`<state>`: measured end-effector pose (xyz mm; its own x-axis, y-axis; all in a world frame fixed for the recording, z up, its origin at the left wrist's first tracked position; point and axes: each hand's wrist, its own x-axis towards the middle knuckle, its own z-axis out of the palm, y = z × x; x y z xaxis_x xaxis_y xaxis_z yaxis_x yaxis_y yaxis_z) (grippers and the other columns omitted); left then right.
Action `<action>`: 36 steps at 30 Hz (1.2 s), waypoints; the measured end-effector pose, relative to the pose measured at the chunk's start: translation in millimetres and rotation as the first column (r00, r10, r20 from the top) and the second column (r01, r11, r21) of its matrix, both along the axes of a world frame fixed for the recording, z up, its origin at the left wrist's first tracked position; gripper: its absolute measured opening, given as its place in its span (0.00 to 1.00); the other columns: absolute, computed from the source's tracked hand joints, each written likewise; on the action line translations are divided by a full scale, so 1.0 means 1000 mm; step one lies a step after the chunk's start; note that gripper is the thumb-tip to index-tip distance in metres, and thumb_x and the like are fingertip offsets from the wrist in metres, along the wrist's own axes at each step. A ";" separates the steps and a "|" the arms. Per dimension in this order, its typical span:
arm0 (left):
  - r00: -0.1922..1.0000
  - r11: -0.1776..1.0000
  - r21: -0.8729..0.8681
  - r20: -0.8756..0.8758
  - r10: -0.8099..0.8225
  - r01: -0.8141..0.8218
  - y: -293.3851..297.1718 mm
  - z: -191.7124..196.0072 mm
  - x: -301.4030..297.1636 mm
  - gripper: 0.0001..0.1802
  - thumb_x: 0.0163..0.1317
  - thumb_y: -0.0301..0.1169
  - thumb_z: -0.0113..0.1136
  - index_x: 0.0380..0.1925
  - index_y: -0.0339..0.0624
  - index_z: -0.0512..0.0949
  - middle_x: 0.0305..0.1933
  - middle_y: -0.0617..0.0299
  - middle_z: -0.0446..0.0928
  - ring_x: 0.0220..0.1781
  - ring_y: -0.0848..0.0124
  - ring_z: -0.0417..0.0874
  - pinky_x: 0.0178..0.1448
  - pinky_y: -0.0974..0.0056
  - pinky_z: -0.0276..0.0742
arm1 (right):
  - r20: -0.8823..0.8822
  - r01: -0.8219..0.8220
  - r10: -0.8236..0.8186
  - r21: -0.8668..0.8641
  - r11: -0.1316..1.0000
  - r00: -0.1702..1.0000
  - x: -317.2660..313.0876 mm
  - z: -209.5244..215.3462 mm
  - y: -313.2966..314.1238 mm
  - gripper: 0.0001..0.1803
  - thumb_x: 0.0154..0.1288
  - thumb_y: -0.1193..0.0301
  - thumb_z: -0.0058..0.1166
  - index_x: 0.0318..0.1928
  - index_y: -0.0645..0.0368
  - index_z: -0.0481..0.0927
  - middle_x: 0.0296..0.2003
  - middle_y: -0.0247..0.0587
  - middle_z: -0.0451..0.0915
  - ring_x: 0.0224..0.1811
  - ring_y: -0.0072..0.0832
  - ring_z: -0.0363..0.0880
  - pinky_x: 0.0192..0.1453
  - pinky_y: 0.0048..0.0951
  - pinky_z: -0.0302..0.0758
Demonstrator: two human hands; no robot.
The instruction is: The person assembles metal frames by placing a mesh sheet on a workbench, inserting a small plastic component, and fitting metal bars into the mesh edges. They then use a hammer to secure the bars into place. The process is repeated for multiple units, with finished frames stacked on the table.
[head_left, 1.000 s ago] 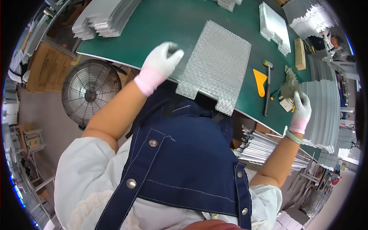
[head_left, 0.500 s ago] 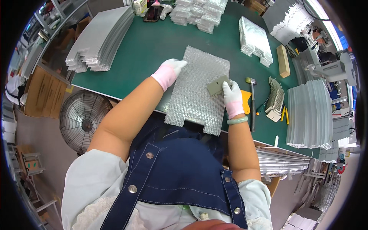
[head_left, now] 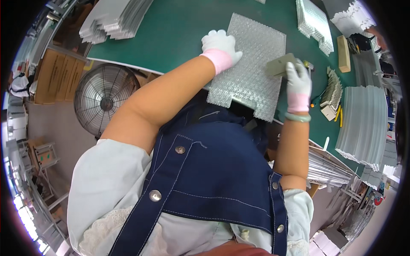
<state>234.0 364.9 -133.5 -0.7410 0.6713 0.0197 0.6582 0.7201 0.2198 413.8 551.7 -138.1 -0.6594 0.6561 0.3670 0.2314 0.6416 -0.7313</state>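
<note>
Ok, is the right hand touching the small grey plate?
Touching. The head view shows the right hand gripping the small grey plate by its right end, the gloved thumb lapping over it.

The panel [head_left: 254,55] is mesh-patterned silver, the plate [head_left: 278,65] grey-green, the tabletop [head_left: 183,30] dark green, the apron [head_left: 222,168] navy.

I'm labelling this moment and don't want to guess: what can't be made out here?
Head view: part of the silver panel's left edge, covered by the left hand.
Head view: fine detail on the grey plate, blurred; its right end is hidden by the right hand's grip.
Head view: most of the hammer, behind that same hand.
Head view: the grey sheet stack's far end, cut off by the top edge.
</note>
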 end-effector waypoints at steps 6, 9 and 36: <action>0.984 0.982 0.140 -0.111 0.142 -0.126 -0.012 -0.004 0.007 0.39 0.55 0.59 0.65 0.60 0.46 0.75 0.54 0.45 0.76 0.59 0.50 0.76 0.60 0.46 0.74 | -0.276 -0.205 -0.030 -0.779 0.593 0.961 0.097 0.031 -0.093 0.13 0.73 0.66 0.57 0.47 0.64 0.80 0.37 0.33 0.79 0.31 0.17 0.73 0.37 0.22 0.71; 0.991 0.892 0.446 -0.063 0.119 -0.079 -0.059 -0.001 0.017 0.37 0.58 0.58 0.63 0.56 0.39 0.75 0.54 0.41 0.77 0.58 0.49 0.78 0.62 0.48 0.74 | -0.350 -0.277 -0.162 -0.893 0.354 0.923 0.144 0.009 -0.109 0.13 0.71 0.75 0.57 0.54 0.61 0.76 0.38 0.38 0.80 0.35 0.26 0.79 0.40 0.26 0.77; 0.929 0.989 0.131 0.370 0.013 -0.066 -0.120 -0.013 0.087 0.33 0.63 0.58 0.59 0.30 0.32 0.82 0.32 0.42 0.82 0.41 0.48 0.84 0.49 0.52 0.77 | -0.118 -0.120 0.049 -0.715 0.689 0.992 0.105 -0.013 -0.076 0.15 0.76 0.63 0.53 0.48 0.65 0.78 0.39 0.36 0.81 0.40 0.20 0.78 0.48 0.23 0.74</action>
<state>321.3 245.0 -146.9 -0.7400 0.6514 -0.1677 0.4838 0.6886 0.5401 519.2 475.9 -151.0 -0.7153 0.6851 -0.1378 0.1188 -0.0751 -0.9901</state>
